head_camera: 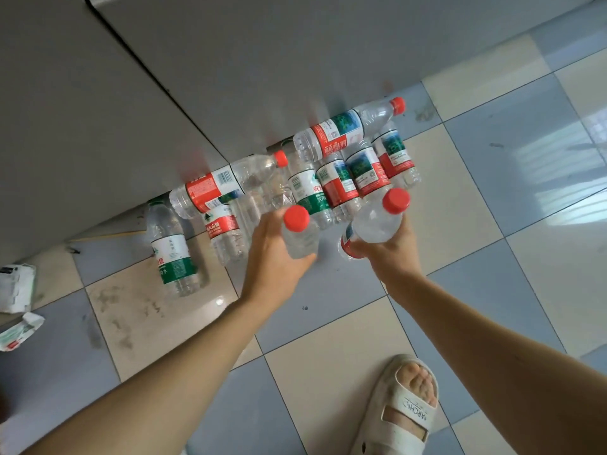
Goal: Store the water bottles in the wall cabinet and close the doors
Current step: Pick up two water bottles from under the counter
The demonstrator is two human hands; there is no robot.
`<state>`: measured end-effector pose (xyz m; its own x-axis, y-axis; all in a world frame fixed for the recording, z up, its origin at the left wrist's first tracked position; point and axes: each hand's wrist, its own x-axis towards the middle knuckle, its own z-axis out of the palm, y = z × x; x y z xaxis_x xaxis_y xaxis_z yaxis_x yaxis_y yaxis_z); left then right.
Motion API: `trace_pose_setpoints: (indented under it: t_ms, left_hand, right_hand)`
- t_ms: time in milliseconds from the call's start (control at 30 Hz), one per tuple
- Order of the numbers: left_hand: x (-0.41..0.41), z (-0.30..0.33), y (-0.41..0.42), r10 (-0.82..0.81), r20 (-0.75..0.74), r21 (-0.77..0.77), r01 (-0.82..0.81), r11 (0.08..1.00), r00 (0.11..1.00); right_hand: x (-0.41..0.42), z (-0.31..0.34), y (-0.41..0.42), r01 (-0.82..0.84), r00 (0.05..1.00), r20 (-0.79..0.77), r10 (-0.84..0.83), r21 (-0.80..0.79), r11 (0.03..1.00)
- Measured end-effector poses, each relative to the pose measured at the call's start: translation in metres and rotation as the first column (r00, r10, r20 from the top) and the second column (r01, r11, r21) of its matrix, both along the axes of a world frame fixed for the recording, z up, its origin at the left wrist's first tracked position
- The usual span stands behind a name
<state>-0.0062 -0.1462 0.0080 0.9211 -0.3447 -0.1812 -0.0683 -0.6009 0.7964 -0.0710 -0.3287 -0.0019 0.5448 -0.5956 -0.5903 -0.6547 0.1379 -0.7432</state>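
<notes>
Left hand (pixel 276 247) and right hand (pixel 387 247) each grip one upright red-capped bottle (pixel 300 238) above the floor (pixel 328 323) cluster of remaining bottles (pixel 335 182); lift both vertically, clearing neighbours, before turning cabinetward.

Bare forearms without sleeves, cream strapped sandal (pixel 402 412) with embossed lettering

We see our left hand (pixel 272 254) gripping a red-capped water bottle (pixel 299 234) and our right hand (pixel 387 254) gripping another red-capped bottle (pixel 377 221), both above the checkered tile floor (pixel 328 372). More bottles (pixel 331 178) lie and stand against the grey cabinet (pixel 164 77). A white sandal (pixel 404 412) shows below.
</notes>
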Motion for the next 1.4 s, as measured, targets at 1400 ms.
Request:
trace_pose_setpoints:
  t_ms: [1400]
  left_hand:
    - [-0.050,0.041,0.009,0.433,-0.402,-0.075,-0.500,0.862,0.807]
  right_hand:
    - [-0.034,0.052,0.032,-0.265,0.960,0.056,0.275,-0.145,0.953]
